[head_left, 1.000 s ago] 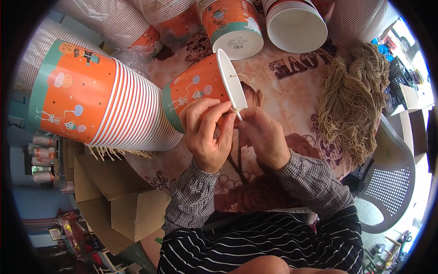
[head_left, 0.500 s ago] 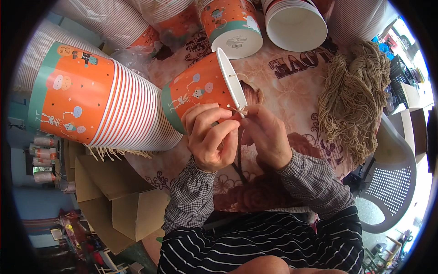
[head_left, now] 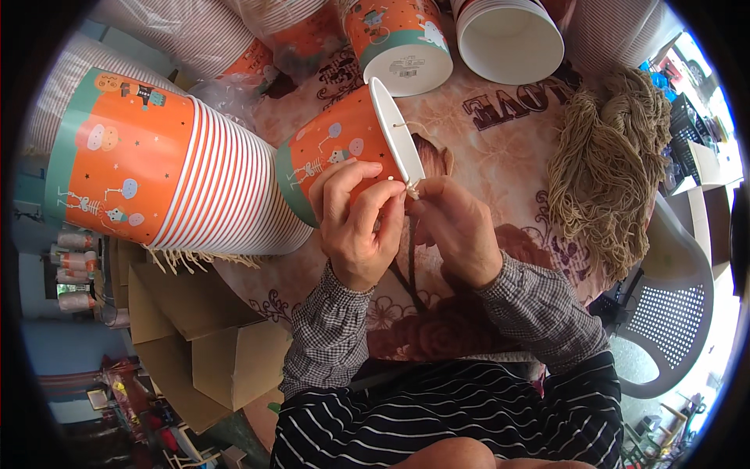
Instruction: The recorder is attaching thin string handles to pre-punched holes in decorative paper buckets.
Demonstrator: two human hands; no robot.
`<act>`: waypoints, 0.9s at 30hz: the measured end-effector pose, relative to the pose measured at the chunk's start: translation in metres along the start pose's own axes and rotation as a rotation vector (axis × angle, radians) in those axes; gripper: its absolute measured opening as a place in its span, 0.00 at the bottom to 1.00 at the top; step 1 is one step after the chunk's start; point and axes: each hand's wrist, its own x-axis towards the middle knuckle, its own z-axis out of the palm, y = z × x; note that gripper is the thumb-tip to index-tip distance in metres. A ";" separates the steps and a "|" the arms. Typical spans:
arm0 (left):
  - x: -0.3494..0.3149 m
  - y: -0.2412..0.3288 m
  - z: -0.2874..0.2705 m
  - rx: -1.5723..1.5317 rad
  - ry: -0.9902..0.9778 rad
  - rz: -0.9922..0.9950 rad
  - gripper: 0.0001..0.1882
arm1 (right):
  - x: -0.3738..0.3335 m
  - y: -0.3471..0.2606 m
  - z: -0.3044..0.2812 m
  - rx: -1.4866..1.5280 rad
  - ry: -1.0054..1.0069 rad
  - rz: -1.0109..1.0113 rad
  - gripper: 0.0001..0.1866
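On the orange paper bucket with a green base and white rim (head_left: 344, 129), at the centre of the frame, the thin beige cord (head_left: 401, 124) is already passed through the upper wall; at the lower rim, fastening seems unfinished. There the cord is pinched in the closed grip of left hand (head_left: 355, 230) and right hand (head_left: 461, 234), though partly hidden by crowded fingertips. The bucket is placed upper left of the grip, its lower side touched by left fingers.

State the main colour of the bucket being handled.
The bucket is orange, clearest in head view.
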 end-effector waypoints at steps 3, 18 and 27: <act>0.003 0.001 -0.001 0.009 0.004 0.034 0.10 | 0.000 0.000 -0.003 -0.027 -0.003 -0.032 0.09; 0.002 0.008 -0.007 -0.178 -0.011 -0.185 0.07 | 0.001 -0.009 -0.006 -0.240 -0.039 -0.212 0.11; 0.005 0.012 -0.010 -0.214 -0.038 -0.234 0.05 | 0.000 -0.013 -0.004 -0.050 -0.019 -0.151 0.09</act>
